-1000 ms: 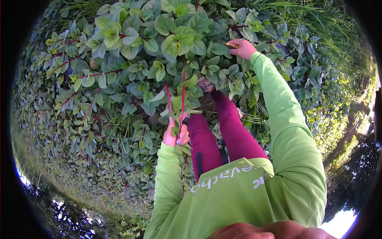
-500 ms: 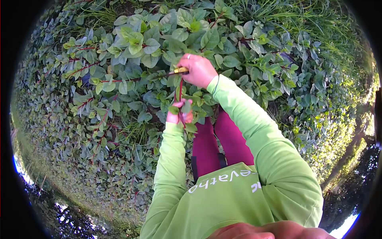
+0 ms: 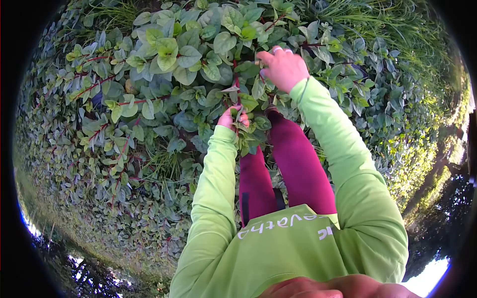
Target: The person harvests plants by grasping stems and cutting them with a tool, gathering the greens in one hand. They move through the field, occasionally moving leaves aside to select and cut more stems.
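Observation:
My left hand (image 3: pixel 233 118) is closed around leafy cuttings with red stems (image 3: pixel 237 82), low in the middle of the foliage. Green leaves (image 3: pixel 248 102) stick out above and beside its fingers. Up and to the right, my right hand (image 3: pixel 285 68) is over the plants, its fingers curled around a small tool (image 3: pixel 260 63). Only a bit of the tool's yellowish handle shows; the blade cannot be made out among the leaves.
Dense leafy plants (image 3: pixel 169 54) with red stems spread on all sides. Long grass (image 3: pixel 377 25) grows at the upper right. My legs in magenta trousers (image 3: pixel 300 164) stand among the plants, and a dark shoe shows between leaves.
My right hand has moved right and slightly up with the tool, away from the stem. My left hand has shifted up and a little right, still holding the stems.

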